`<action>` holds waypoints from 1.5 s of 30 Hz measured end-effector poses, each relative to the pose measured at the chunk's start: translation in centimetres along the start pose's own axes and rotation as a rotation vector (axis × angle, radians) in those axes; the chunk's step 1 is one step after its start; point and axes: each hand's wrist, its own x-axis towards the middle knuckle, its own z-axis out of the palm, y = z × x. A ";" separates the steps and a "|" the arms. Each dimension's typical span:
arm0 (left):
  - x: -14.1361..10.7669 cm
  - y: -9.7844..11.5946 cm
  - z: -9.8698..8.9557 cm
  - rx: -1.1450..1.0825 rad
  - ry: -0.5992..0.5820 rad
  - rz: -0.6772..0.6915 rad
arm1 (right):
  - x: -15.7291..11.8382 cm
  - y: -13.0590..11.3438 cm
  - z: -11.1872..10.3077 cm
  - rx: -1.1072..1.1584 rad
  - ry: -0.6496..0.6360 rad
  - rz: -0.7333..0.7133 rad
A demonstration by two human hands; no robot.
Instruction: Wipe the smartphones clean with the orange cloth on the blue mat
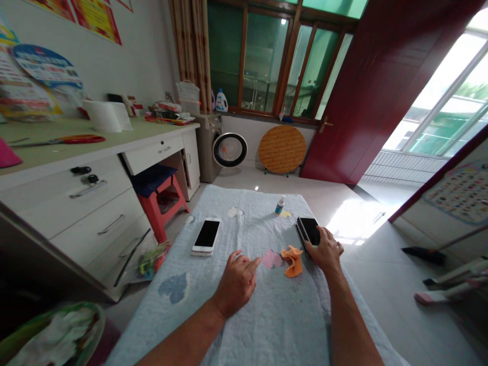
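My left hand (237, 284) rests over the middle of the cloth-covered table (259, 325), fingers loosely bent and apart, with nothing in it. At the right edge, my right hand (326, 249) has its thumb and fingers around a black-screened smartphone (309, 230), which lies on what looks like another phone or phones. Between the hands is a crumpled orange cloth (293, 262). To the left lies a white smartphone (207, 236) with a dark screen, apparently stacked on another one. A small spray bottle (279, 206) stands upright farther back.
Along the left runs a white desk (110, 208) with a red stool (162, 203) beneath it. A bin (95, 330) is at the lower left. Behind are a washing machine (209, 147) with its door open, a round wooden tabletop (282, 148) and a red door (343, 91).
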 end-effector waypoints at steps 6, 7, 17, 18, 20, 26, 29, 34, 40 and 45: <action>0.1 -0.7 -0.5 0.038 0.075 -0.039 | -0.3 -0.3 -0.6 0.003 0.065 -0.004; 0.2 -0.9 -0.7 0.066 0.113 -0.065 | -0.4 -0.5 -0.8 0.012 0.104 -0.013; 0.9 -5.8 -2.8 0.413 0.292 -0.545 | -3.0 -5.2 -2.6 0.420 0.031 -0.377; 0.9 -6.2 -2.6 0.430 0.279 -0.585 | -3.3 -5.5 -2.5 0.417 -0.009 -0.408; 0.7 -6.8 -2.3 0.464 0.242 -0.634 | -3.7 -5.8 -2.3 0.382 -0.051 -0.453; 0.5 -7.4 -2.4 0.560 0.142 -0.715 | -4.4 -5.7 -1.7 0.198 -0.140 -0.483; 0.6 -7.5 -2.8 0.570 0.109 -0.753 | -4.8 -5.7 -1.4 0.086 -0.170 -0.451; 0.7 -7.7 -3.2 0.547 0.079 -0.835 | -5.1 -5.9 -1.4 -0.014 -0.233 -0.406; 0.7 -8.3 -3.2 0.531 0.055 -0.857 | -5.5 -6.6 -1.6 0.021 -0.318 -0.388; 0.7 -8.6 -2.8 0.538 0.083 -0.874 | -5.4 -6.4 -0.7 0.135 -0.330 -0.396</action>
